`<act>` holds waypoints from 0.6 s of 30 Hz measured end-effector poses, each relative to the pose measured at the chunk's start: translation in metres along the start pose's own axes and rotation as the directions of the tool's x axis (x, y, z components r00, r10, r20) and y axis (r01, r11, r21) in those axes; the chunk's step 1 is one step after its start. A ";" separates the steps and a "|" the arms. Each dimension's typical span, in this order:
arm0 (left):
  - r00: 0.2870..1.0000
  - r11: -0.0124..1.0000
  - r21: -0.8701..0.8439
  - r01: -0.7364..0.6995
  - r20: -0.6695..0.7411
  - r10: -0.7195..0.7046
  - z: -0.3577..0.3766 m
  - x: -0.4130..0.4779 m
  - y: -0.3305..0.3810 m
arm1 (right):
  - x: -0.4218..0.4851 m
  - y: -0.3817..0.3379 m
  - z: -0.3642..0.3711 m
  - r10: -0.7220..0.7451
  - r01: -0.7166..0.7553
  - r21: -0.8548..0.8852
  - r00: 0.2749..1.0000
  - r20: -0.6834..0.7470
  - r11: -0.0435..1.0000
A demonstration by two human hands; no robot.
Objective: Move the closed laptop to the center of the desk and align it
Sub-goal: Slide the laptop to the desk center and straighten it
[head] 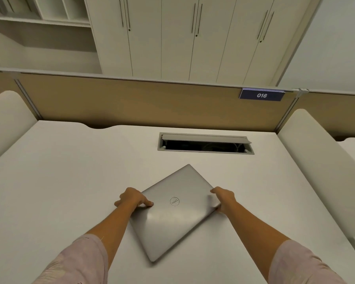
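Silver closed laptop [173,212] lies flat on the white desk [70,181], roughly mid-desk and nearer the front edge than the open cable hatch [205,143]. It is skewed: one corner points toward the hatch, another toward the person, logo up.

Left hand [132,198] sits on the left corner, thumb laid over the lid, fingers curled down around the edge. Right hand [223,198] closes over the right corner, fingers wrapped on the rim. Whether fingertips reach under the base is probably not resolvable from this angle.

Step in hand, as judged: rotation to square up. Advice: turn by pushing opposite corners in opposite directions, keep the base flat, sliding not lifting. Use the hatch's long edge as the parallel reference. Check centring afterwards against the side partitions [6,119].
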State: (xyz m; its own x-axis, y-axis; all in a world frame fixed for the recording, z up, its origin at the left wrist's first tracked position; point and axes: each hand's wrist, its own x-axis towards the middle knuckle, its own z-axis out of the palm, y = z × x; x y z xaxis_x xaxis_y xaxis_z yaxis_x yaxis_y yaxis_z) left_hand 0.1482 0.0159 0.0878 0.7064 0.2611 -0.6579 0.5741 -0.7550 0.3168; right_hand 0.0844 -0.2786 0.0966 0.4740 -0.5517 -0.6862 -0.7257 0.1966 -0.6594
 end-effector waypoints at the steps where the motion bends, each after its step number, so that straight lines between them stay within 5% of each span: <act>1: 1.000 1.000 0.011 0.004 -0.005 -0.004 0.000 -0.002 0.000 | 0.000 0.002 -0.002 0.002 -0.003 0.014 1.000 0.006 1.000; 18: 0.943 0.940 0.226 -0.256 -0.154 0.294 0.019 -0.028 -0.025 | -0.044 0.071 0.030 -0.197 0.194 -0.032 0.977 -0.085 0.980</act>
State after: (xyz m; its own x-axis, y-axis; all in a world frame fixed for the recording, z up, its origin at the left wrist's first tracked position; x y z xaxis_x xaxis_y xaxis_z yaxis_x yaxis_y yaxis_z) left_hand 0.1059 0.0160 0.0852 0.8989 0.1170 -0.4222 0.2653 -0.9123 0.3119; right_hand 0.0275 -0.2161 0.0706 0.5630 -0.6468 -0.5144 -0.6353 0.0593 -0.7700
